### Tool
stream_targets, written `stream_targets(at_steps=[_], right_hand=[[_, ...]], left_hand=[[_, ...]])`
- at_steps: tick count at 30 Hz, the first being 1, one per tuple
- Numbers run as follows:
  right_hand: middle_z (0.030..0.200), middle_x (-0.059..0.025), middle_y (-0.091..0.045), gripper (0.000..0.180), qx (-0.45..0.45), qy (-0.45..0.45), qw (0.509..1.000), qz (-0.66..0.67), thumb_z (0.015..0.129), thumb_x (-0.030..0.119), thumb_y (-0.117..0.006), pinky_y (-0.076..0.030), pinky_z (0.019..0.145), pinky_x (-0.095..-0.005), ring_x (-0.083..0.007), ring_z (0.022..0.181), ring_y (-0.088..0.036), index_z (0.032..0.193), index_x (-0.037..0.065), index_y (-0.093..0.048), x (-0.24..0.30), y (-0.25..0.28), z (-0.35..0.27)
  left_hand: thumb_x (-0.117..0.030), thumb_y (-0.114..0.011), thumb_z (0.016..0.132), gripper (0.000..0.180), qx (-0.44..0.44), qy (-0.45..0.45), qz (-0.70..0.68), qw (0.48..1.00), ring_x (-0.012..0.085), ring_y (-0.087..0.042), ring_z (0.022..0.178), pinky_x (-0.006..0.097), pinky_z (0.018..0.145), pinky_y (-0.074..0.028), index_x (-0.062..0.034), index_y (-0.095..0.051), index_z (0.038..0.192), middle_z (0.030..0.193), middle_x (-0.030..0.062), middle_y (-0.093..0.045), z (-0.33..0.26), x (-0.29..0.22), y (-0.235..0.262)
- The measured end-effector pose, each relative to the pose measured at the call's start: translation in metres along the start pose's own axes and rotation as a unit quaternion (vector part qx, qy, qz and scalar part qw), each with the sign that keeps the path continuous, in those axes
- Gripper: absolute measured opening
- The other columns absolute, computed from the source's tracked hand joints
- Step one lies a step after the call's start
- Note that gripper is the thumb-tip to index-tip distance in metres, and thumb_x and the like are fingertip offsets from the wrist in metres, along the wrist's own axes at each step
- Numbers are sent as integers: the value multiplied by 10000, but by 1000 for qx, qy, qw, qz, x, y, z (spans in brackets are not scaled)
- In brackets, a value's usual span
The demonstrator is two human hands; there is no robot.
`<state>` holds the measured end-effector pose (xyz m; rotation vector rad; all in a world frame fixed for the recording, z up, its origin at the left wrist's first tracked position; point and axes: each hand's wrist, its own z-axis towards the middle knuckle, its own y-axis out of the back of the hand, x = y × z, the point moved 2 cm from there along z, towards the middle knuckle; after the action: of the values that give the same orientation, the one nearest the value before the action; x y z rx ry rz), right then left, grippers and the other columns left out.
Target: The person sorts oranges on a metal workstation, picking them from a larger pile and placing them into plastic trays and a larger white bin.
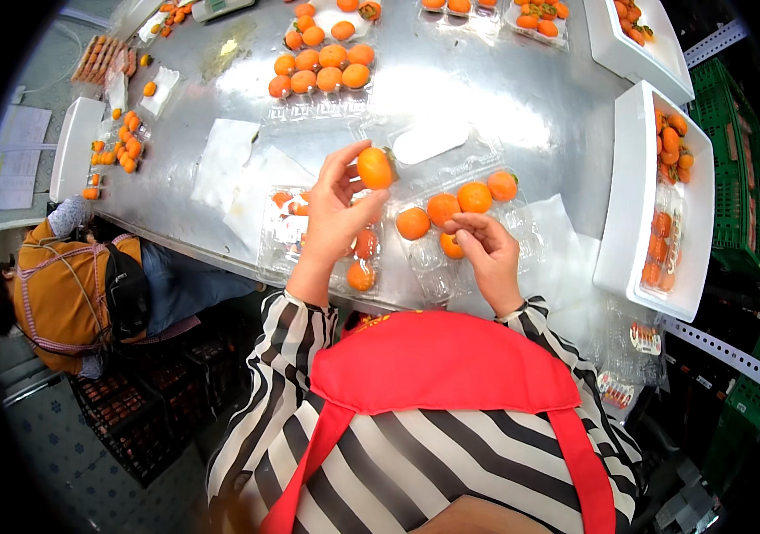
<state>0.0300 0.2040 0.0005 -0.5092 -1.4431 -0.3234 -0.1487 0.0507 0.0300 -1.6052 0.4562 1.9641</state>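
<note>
My left hand point(337, 205) is raised above the table, its thumb and fingers closed round an orange persimmon point(375, 167). Lower and to the right, a clear plastic tray point(438, 283) holds a row of several persimmons point(442, 209) along its far side. My right hand point(491, 258) is over that tray, fingertips closed on another persimmon point(451, 246) in the near row, partly covered by the fingers. Beneath my left wrist lies a second clear pack point(271, 254) with persimmons point(361, 276) in it, partly hidden by the hand.
A filled clear pack point(331, 78) sits farther back on the metal table point(193, 116). White sheets point(260, 191) lie left of the hands. White foam boxes point(611, 240) with fruit line the right edge, beside green crates point(736, 178). A person point(68, 285) is bent at the left, near black crates point(135, 418).
</note>
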Motion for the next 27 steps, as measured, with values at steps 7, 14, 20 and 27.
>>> stream_targets(at_steps=[7, 14, 20, 27], right_hand=[[1079, -96, -698, 221, -8, -11, 1000, 6, 944, 11, -577, -517, 902, -283, -156, 1026, -669, 1158, -20, -621, -4, 8, 2], [1055, -93, -706, 216, -23, -30, 999, -2, 940, 15, -581, -522, 874, -279, -149, 997, -673, 1149, -17, -629, -7, 16, 4], [1042, -91, -707, 212, -32, -40, 999, 10, 945, 16, -582, -519, 860, -274, -142, 973, -669, 1149, -19, -630, -10, 20, 6], [1031, -86, -707, 209, -28, -58, 998, 5, 948, 17, -582, -517, 858, -269, -135, 970, -666, 1148, -21, -630, -12, 22, 10]], left_hand=[[-154, -790, 785, 605, -120, -2, 215, 969, 183, -667, 974, 303, 822, -547, -3, -550, 1319, 1106, 117, -673, 82, 30, 87], [-317, -803, 745, 608, -237, 61, 443, 862, 252, -694, 916, 365, 807, -540, -41, -576, 1237, 1042, 128, -698, 144, 58, 155], [-413, -757, 748, 589, -216, 118, 531, 811, 304, -692, 953, 404, 823, -536, -56, -621, 1196, 1027, 151, -717, 159, 65, 169], [-412, -749, 749, 593, -218, 142, 569, 780, 308, -695, 970, 392, 829, -533, -53, -637, 1208, 1038, 163, -721, 170, 64, 170]])
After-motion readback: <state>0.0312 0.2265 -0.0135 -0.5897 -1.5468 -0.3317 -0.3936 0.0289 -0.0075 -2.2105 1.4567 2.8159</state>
